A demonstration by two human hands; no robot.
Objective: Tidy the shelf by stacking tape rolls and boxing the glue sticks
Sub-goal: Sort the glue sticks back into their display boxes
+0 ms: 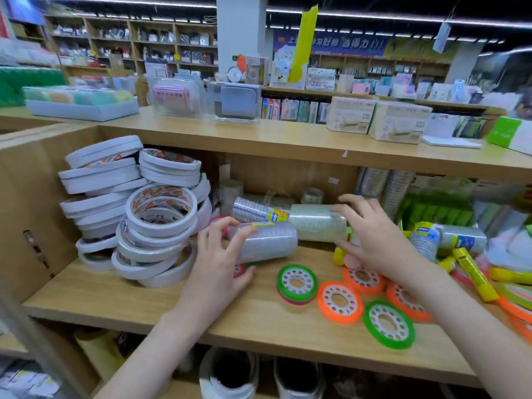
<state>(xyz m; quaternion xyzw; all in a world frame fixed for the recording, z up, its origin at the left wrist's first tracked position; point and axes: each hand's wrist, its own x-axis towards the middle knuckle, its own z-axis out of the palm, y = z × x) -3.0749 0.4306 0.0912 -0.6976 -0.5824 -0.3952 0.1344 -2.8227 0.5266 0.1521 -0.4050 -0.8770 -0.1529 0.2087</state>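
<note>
My left hand (221, 254) grips the near clear tape pack (267, 243), a wrapped cylinder lying on its side on the wooden shelf (144, 300). My right hand (371, 237) has its fingers curled on the end of a second clear tape pack (316, 221) just behind it. A third clear pack (253, 210) lies further back. Flat green tape rolls (298, 282) and orange tape rolls (339, 302) lie scattered on the shelf front. Yellow glue sticks (472, 273) lie loose at the right. White tape rolls (155, 226) are piled at the left.
The upper shelf board (288, 142) overhangs the work space. Another wrapped clear tape pack (449, 240) and green boxes (437, 208) sit at the right. A cardboard side wall (31, 214) closes the left. Large rolls (230, 372) stand below the shelf.
</note>
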